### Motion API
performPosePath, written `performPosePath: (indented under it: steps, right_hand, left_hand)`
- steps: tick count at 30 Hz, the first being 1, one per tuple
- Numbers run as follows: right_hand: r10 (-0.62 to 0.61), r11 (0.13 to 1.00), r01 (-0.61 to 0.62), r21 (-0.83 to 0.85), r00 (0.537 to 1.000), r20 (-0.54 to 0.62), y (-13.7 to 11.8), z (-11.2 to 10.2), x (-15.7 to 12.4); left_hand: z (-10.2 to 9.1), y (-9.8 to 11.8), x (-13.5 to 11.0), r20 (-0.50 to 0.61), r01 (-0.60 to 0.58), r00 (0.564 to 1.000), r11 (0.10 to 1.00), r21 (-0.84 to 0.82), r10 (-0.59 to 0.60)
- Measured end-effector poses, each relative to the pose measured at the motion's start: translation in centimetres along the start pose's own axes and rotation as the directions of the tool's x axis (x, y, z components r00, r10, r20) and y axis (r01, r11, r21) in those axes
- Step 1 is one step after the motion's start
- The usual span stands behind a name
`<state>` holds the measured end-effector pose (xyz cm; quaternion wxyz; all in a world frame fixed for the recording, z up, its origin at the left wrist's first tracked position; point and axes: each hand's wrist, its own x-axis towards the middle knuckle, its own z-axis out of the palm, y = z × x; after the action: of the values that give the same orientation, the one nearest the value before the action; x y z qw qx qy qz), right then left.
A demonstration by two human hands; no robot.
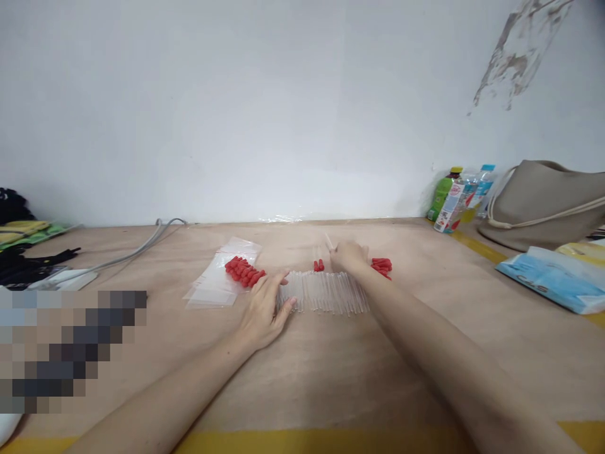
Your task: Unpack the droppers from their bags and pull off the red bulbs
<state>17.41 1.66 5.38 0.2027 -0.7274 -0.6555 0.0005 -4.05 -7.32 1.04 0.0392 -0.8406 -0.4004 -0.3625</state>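
A row of thin clear tubes (pixel 321 293) lies side by side on the table. My left hand (pixel 265 312) rests at the row's left end, fingers and thumb apart, touching the tubes at that side. Beyond the row, my right hand (pixel 348 257) is closed and smeared by motion, with a thin clear tube (pixel 328 241) sticking out past its fingers. Two red rubber bulbs (pixel 318 265) lie just behind the row, with faint clear tubes extending from them. A heap of red bulbs (pixel 243 272) sits left of my left hand; more red bulbs (pixel 382 267) are right of my right hand.
Clear plastic bags (pixel 212 284) lie under the left heap. A grey cable (pixel 146 244) runs along the back left. Bottles (pixel 442 194) and a carton (pixel 450 207) stand at the back right, near a grey-brown bag (pixel 543 205) and a blue packet (pixel 553 277).
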Motion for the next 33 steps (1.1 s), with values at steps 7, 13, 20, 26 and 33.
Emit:
performPosePath:
  steps: [7, 13, 20, 26, 33]
  right_hand:
    - [-0.552, 0.809, 0.588, 0.017, 0.770, -0.320, 3.4, -1.0, -7.9]
    - [-0.661, 0.633, 0.769, 0.090, 0.597, -0.455, 5.6, 0.6, -12.2]
    - [-0.734, 0.534, 0.836, 0.125, 0.532, -0.423, 3.8, 0.7, -12.1]
    - [-0.774, 0.459, 0.885, 0.081, 0.443, -0.452, 3.5, 1.0, -12.0]
    - [-0.793, 0.412, 0.907, 0.091, 0.406, -0.454, 3.8, 0.9, -12.3]
  left_hand:
    - [0.0, 1.0, 0.0, -0.048, -0.124, 0.990, 0.984, 0.129, 0.131]
    - [0.7, 2.3, -0.2, 0.027, -0.358, 0.934, 0.924, 0.134, 0.357]
    - [1.8, 2.6, -0.2, -0.072, -0.434, 0.895, 0.897, 0.087, 0.440]
    - [1.5, 3.2, 0.0, -0.073, -0.444, 0.890, 0.891, 0.093, 0.451]
    - [0.8, 3.5, -0.2, 0.011, -0.444, 0.896, 0.896, -0.027, 0.444]
